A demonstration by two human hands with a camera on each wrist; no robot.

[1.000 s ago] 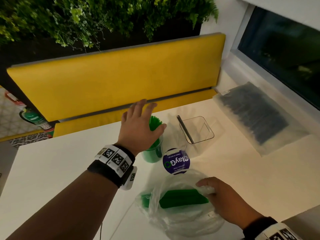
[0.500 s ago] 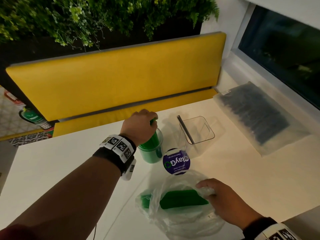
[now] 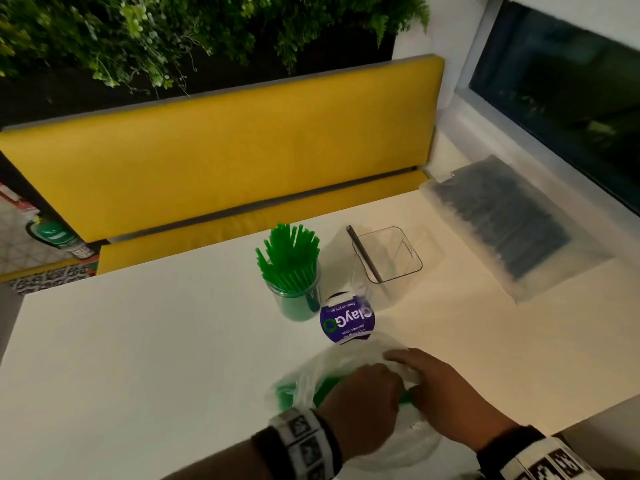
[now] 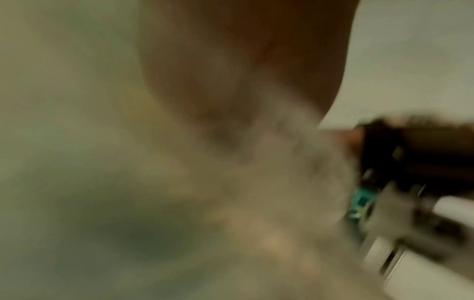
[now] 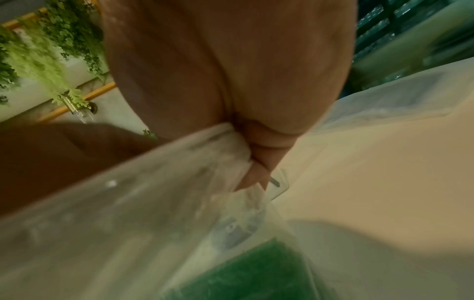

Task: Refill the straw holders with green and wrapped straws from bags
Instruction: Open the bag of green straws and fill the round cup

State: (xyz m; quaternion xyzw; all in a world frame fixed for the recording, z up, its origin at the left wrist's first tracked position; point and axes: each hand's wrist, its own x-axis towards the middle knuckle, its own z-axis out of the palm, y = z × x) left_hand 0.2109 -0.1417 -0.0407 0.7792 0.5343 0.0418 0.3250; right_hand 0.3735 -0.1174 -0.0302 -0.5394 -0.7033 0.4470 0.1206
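Observation:
A round clear holder (image 3: 298,301) stands mid-table, packed with upright green straws (image 3: 289,258). To its right a square clear holder (image 3: 393,256) contains one dark straw (image 3: 363,254). A clear plastic bag (image 3: 311,375) of green straws (image 5: 243,270) lies at the near edge. My right hand (image 3: 436,386) pinches the bag's rim, and the right wrist view shows its fingers (image 5: 256,162) curled into the plastic. My left hand (image 3: 363,400) is at the bag's mouth with its fingers hidden. The left wrist view is blurred.
A flat bag of dark wrapped straws (image 3: 502,223) lies at the table's far right by the window. A round purple sticker (image 3: 348,318) sits between the holders and the bag. A yellow bench back (image 3: 221,150) runs behind the white table (image 3: 138,341).
My left hand let go of the green straws in the round holder and came back to the bag's mouth. The right hand kept its hold on the bag.

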